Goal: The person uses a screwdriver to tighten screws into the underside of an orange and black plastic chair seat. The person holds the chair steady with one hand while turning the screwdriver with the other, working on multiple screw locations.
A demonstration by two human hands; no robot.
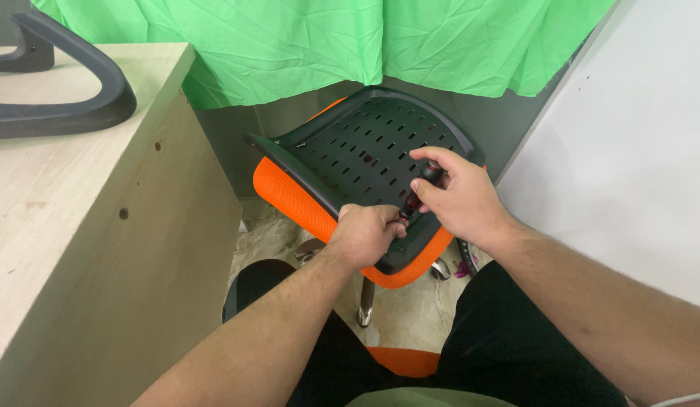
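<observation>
An orange chair seat (290, 197) lies upside down in front of me, its black perforated plastic underside (365, 147) facing up. My right hand (457, 197) is closed around the dark handle of a screwdriver (421, 187), which slants down toward the near edge of the black panel. My left hand (365, 234) is fisted at that near edge, gripping the panel right beside the screwdriver's tip. The tip itself is hidden by my fingers.
A pale wooden desk (86, 226) stands at the left, with a black chair armrest (79, 105) lying on top. Green cloth (327, 38) hangs behind. A white wall (636, 151) is at the right. Chrome chair legs (365, 301) stand on the stone floor below.
</observation>
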